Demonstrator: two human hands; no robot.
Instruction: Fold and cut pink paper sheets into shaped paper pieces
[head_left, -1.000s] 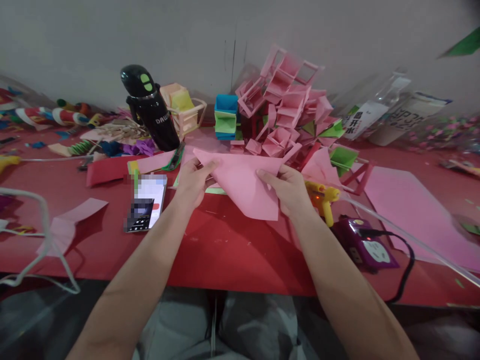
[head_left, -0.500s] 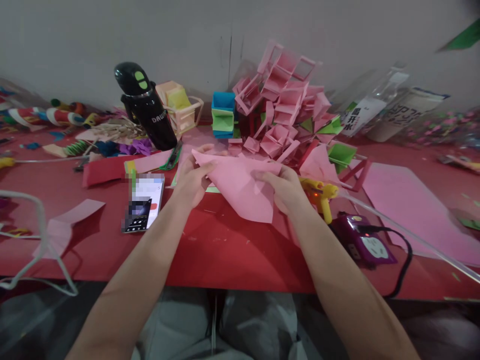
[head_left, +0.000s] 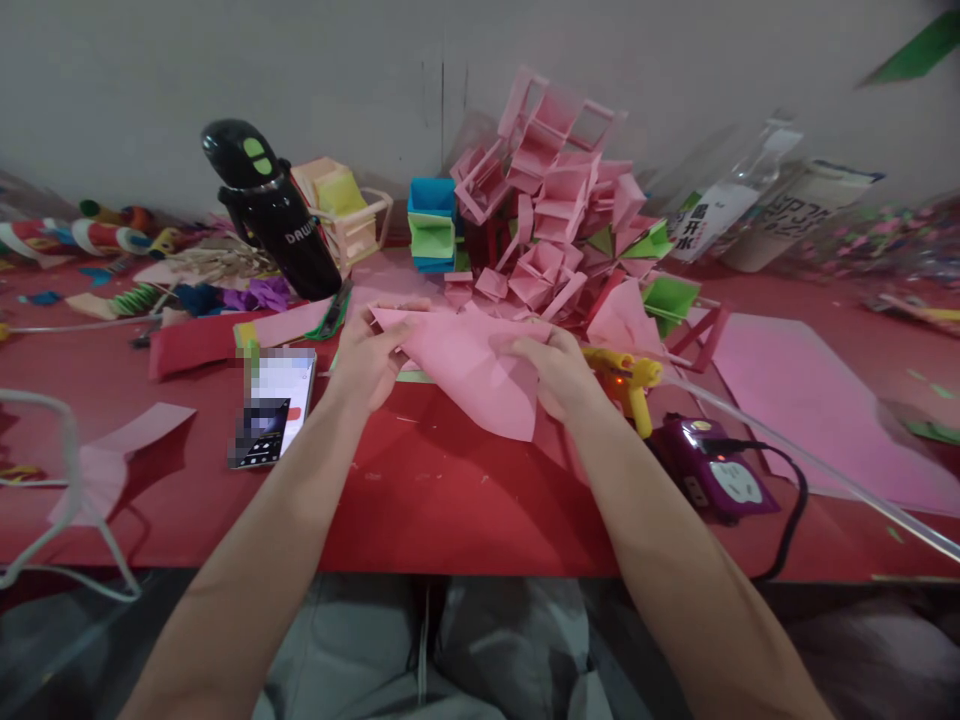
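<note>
A pink paper sheet [head_left: 480, 375] is held up over the red table [head_left: 450, 500], partly folded with a point hanging toward me. My left hand [head_left: 367, 355] pinches its upper left corner. My right hand [head_left: 559, 375] grips its right edge, fingers curled over the paper. Just behind the sheet rises a heap of folded pink paper frames [head_left: 551, 190] with some green pieces.
A phone [head_left: 271, 408] lies left of my left hand, a black bottle [head_left: 274, 212] behind it. A yellow glue gun [head_left: 626, 385] and a purple power strip [head_left: 712, 480] with black cable sit right of my right hand. A large pink sheet [head_left: 810, 400] lies at the right.
My hands have drawn a little closer together, and the paper between them has buckled and creased. The view has shifted slightly to the right.
</note>
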